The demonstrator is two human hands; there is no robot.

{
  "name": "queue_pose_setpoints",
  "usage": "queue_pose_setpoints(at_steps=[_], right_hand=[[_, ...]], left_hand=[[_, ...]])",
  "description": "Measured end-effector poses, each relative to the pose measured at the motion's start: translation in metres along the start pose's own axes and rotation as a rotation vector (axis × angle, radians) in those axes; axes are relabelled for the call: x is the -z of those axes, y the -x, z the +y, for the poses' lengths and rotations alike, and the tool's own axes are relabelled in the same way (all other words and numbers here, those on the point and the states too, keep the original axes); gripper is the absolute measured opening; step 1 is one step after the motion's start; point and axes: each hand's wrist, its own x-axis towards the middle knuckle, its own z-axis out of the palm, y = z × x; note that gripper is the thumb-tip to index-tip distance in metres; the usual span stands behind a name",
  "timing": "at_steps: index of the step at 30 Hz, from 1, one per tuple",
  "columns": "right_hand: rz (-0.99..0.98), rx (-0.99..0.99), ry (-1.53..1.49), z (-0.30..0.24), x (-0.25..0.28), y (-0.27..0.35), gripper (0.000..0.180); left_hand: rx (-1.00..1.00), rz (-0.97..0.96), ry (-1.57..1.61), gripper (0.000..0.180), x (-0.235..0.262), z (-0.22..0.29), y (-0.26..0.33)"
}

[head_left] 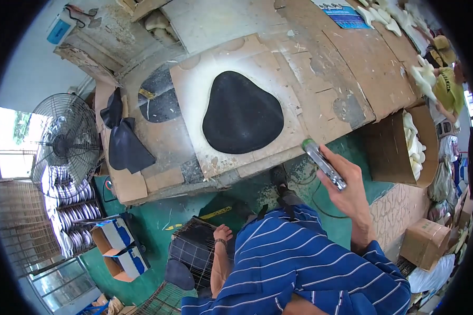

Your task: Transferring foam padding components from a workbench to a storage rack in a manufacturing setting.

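A black, rounded triangular saddle-shaped pad point(242, 113) lies on a cardboard sheet point(186, 86) dusted with pale overspray, on the workbench. Beyond the bench's front edge, right of the pad, my right hand point(346, 178) is closed around a slim silvery cylinder with a green end point(323, 164). That green end points up and left, toward the bench; the cylinder's exact kind cannot be made out. Low on my left, my left hand point(223, 233) has its fingers bent over the upper corner of a wire basket point(197, 252). Dark pieces point(180, 274) lie in and against the basket.
Black sheet pieces point(126, 142) lie at the bench's left, near a large caged fan point(63, 136). A cardboard box point(428, 147) of cream-coloured pieces stands at the right. Opened boxes point(122, 247) sit on the green floor. Another person point(446, 94) is at the far right.
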Motion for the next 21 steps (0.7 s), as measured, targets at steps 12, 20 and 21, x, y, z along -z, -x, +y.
queue_pose_setpoints(at_steps=[12, 20, 21], right_hand=[[-0.066, -0.019, -0.025, -0.025, 0.029, 0.029, 0.067], [-0.060, -0.011, 0.014, -0.033, 0.041, 0.043, 0.067], [-0.062, -0.018, 0.018, -0.031, 0.043, 0.047, 0.067]], left_hand=[[0.027, -0.006, -0.112, 0.036, -0.011, 0.006, -0.005], [-0.061, -0.094, -0.065, 0.044, -0.039, 0.041, -0.018], [-0.105, -0.108, -0.076, 0.043, -0.046, 0.048, -0.014]])
